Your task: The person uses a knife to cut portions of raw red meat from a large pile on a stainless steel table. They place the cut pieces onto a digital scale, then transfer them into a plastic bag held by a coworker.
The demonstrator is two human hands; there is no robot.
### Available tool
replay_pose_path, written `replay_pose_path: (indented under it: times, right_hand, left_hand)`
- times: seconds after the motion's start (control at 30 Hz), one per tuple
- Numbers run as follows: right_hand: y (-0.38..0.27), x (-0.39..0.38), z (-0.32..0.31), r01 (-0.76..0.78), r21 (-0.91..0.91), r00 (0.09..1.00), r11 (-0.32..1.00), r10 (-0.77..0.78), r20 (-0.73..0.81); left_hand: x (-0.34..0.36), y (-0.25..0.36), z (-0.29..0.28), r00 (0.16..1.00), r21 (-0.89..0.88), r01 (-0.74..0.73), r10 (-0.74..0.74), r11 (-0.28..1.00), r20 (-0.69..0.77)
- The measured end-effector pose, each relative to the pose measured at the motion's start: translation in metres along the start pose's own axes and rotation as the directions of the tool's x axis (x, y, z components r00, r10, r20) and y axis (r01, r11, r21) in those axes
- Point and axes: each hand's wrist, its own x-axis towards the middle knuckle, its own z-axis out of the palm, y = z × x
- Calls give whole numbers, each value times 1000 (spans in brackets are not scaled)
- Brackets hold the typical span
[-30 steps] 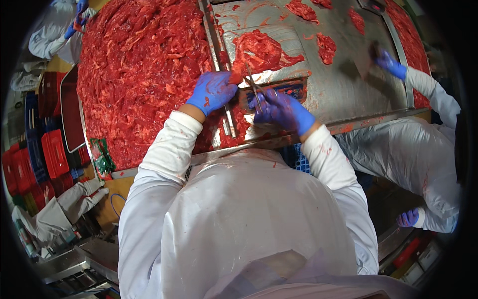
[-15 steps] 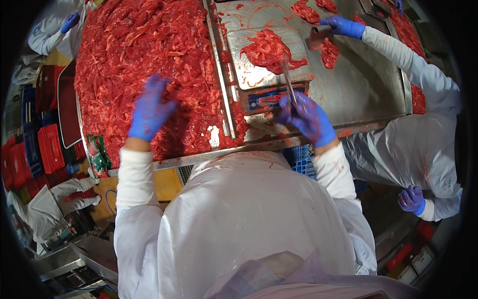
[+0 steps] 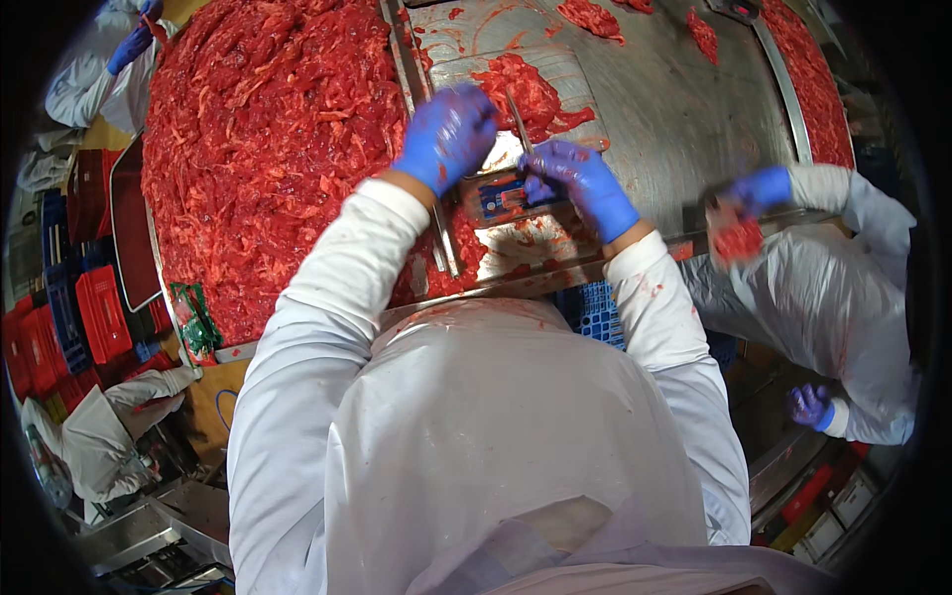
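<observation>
My right hand (image 3: 583, 186), in a blue glove, is closed round a slim metal tool (image 3: 520, 124). The tool's tip points away from me, over a clump of raw red meat (image 3: 531, 97) on a metal scale plate (image 3: 506, 151). Above the plate's left side my left hand (image 3: 448, 137), also blue-gloved, has its fingers curled together beside the meat. What they hold, if anything, is hidden. Just in front of the plate is the scale's blue display panel (image 3: 502, 198), partly covered by my right hand.
A large heap of meat strips (image 3: 278, 149) fills the left, bounded by a metal rail (image 3: 421, 89). Small meat portions (image 3: 592, 20) lie on the steel table (image 3: 674, 119). At right, a co-worker's gloved hand (image 3: 762, 190) carries blurred meat (image 3: 737, 241). Red crates (image 3: 102, 307) stand far left.
My left hand has moved right, from over the meat heap to the scale. My right hand has shifted slightly left with the tool. The co-worker's hand has come off the table toward the near edge.
</observation>
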Motion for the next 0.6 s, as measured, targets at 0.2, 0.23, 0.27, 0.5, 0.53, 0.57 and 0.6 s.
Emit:
replay_pose_path:
  times: [0.2, 0.23, 0.27, 0.5, 0.53, 0.57, 0.6]
  right_hand:
    - [21, -51, -29, -131, -5, 972, 991, 129, 195]
    - [24, -49, -29, -109, 1, 968, 994, 107, 227]
    - [25, -46, -30, -89, 6, 962, 996, 84, 259]
    - [6, 7, -12, -233, -20, 956, 972, 233, 177]
    - [8, 5, -17, -246, 33, 942, 969, 231, 246]
    - [7, 4, -22, -271, 18, 932, 962, 258, 253]
    - [5, 3, -26, -296, 3, 922, 955, 285, 260]
  left_hand:
    - [-59, 0, -1, 996, -114, -34, 43, 993, 78]
    - [-57, 2, -1, 994, -99, -40, 49, 994, 98]
    - [-54, 4, -3, 992, -84, -45, 55, 995, 118]
    - [-54, 7, -11, 979, -10, -42, 43, 999, 199]
    - [-56, 5, -10, 985, -9, -48, 49, 999, 168]
    - [-58, 3, -7, 989, -8, -53, 54, 999, 137]
    - [-60, 1, -5, 993, -6, -59, 59, 998, 107]
